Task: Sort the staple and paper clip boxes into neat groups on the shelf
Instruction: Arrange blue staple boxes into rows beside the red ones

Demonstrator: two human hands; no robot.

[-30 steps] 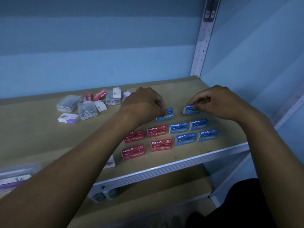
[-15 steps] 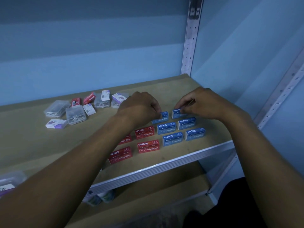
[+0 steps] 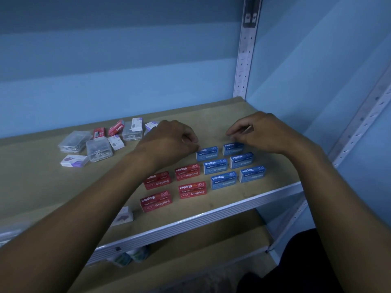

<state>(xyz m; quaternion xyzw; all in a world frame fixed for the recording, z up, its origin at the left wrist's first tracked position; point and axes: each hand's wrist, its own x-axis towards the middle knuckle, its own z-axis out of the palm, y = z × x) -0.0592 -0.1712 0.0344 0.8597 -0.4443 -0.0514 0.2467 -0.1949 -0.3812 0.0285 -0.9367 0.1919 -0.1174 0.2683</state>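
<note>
Both hands sit at the back row of the blue boxes, fingers curled down. Your left hand has its curled fingertips touching the left end of the back-left blue staple box; whether it pinches the box or only touches it cannot be told. Your right hand hovers curled over the back-right blue staple box, fingertips at its far edge; contact likely, actual grip cannot be told.

Layout on the shelf:
- Blue staple boxes: six, in two columns of three, on the right part of the board. Middle pair and; front pair and, near the front edge.
- Red staple boxes: four, in two columns of two, just left of the blue group. Labels read "Staples".
- Unsorted cluster at back left, well apart from both groups: clear plastic cases, small white-and-purple boxes, and one tilted red box.
- One white-and-purple box lies near the front edge, partly hidden by your left forearm.
</note>
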